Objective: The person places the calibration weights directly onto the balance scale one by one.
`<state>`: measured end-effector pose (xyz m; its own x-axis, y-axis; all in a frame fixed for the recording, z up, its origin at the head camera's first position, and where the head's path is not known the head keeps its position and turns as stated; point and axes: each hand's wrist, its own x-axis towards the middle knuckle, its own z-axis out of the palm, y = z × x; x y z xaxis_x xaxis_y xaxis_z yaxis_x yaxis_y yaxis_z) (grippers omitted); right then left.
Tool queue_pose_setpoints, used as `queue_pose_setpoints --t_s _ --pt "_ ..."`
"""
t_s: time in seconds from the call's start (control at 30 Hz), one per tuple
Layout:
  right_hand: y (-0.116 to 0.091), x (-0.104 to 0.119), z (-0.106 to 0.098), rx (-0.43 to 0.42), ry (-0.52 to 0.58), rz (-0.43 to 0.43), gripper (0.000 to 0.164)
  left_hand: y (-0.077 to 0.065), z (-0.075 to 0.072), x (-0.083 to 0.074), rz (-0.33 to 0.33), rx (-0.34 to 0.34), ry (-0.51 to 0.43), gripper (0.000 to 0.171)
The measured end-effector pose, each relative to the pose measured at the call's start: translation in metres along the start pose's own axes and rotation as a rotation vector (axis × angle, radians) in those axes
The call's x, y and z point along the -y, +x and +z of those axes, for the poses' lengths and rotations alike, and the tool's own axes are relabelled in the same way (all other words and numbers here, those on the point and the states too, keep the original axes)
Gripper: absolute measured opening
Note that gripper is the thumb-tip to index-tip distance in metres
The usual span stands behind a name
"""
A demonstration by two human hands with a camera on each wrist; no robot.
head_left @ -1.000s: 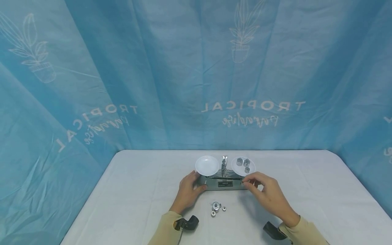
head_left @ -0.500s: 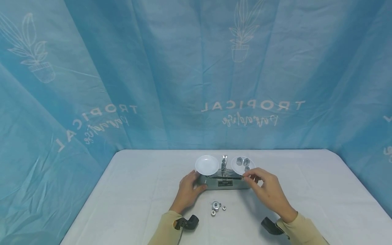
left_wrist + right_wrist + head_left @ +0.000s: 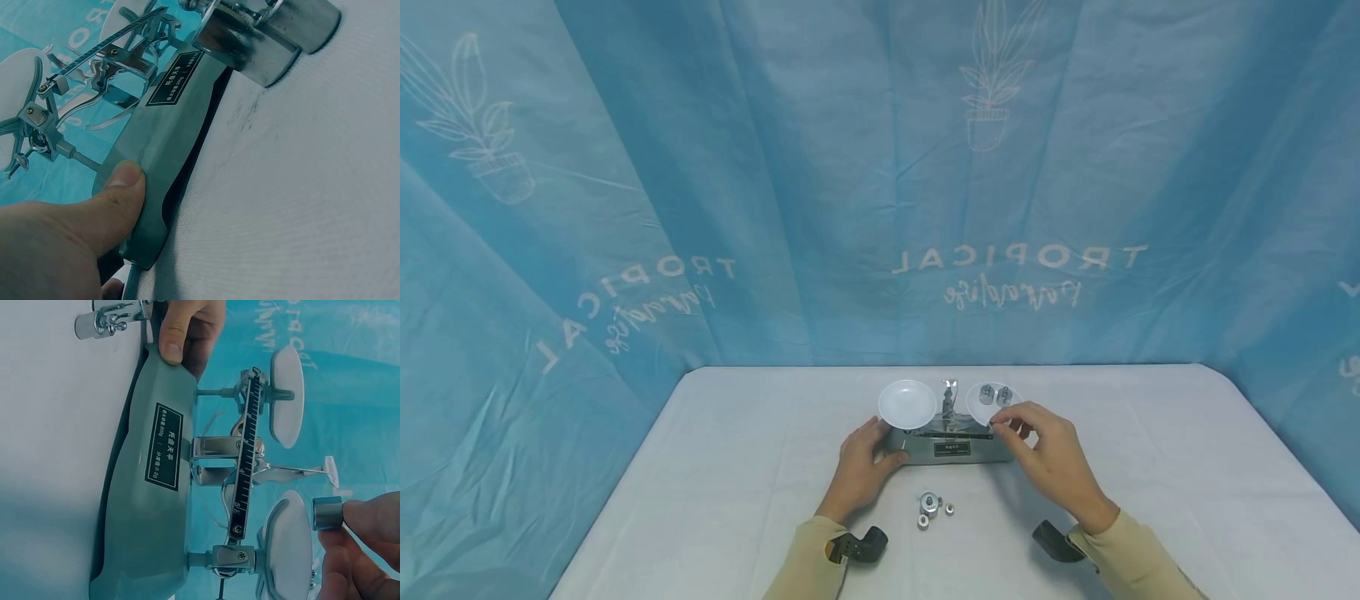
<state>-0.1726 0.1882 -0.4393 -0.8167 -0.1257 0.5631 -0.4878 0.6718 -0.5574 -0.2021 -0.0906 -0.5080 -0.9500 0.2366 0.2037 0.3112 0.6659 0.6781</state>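
A grey-green tray balance (image 3: 917, 453) with two white pans stands on the table. My left hand (image 3: 861, 471) grips the left end of its base, thumb on the front face, as the left wrist view (image 3: 94, 219) also shows. Beside the right pan (image 3: 981, 414), my right hand (image 3: 1051, 454) pinches a small metal cylinder weight (image 3: 327, 513) between thumb and finger. In the right wrist view the cylinder is just off the pan's face. Two metal weights (image 3: 996, 395) show on the right pan; its near edge is hidden by my fingers. Nothing lies on the left pan (image 3: 907, 405).
In front of the balance, several metal weights stand on the white cloth: a larger one (image 3: 929, 503) with smaller ones (image 3: 922, 522) around it. The ruled beam (image 3: 245, 462) and central pointer lie between the pans. A blue curtain (image 3: 850, 208) hangs behind the table.
My right hand has moved up and slightly left, from the right end of the beam to the right pan's near edge. The third weight on that pan is now hidden. My left hand stays put.
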Motion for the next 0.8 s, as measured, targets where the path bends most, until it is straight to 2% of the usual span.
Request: queue_pose_setpoints --t_s 0.4,0.8 --pt "0.006 -0.004 0.004 -0.016 -0.043 -0.012 0.01 0.0 0.0 0.002 0.019 0.004 -0.031 0.062" --pt "0.013 -0.006 0.006 -0.012 -0.068 -0.034 0.009 0.001 -0.001 0.001 -0.001 0.01 -0.032 0.061"
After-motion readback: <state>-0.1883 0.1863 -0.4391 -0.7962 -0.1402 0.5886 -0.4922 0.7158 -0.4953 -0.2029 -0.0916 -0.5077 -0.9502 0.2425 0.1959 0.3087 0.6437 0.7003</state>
